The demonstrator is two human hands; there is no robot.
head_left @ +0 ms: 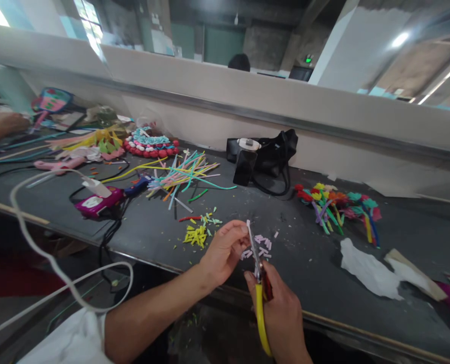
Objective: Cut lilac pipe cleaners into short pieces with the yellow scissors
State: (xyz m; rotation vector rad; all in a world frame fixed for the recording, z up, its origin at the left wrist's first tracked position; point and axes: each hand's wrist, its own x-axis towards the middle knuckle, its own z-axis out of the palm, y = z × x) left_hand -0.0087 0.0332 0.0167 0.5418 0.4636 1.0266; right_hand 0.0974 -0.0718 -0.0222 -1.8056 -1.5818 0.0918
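1. The scissors [259, 291] are gripped by the right hand [281, 308], with its fingers wrapped around the handles; whether the blades are parted cannot be told.
2. A pale strip [248, 223] is pinched between the thumb and fingers of the left hand [225, 253], its end showing right by the blade tips (most of its length is hidden).
3. Just beneath the blades, right of the pinching fingertips, short lilac pieces [263, 242] are scattered on the dark tabletop [308, 283]. The step in hand is judged to be the snipping of the strip into similar short lengths.
4. For the next move, a steady pinch seems to be called for, with a little of the strip presented between the blades and the fingertips held clear of the edges.
5. Just left of the grip, yellow pieces [195, 236], pale green pieces [212, 220] and a red strip [189, 219] are strewn.
6. Farther out, beyond the grip and leftward, long coloured strips [189, 174] are heaped; out to the right, bright flowers [336, 199] are bunched.
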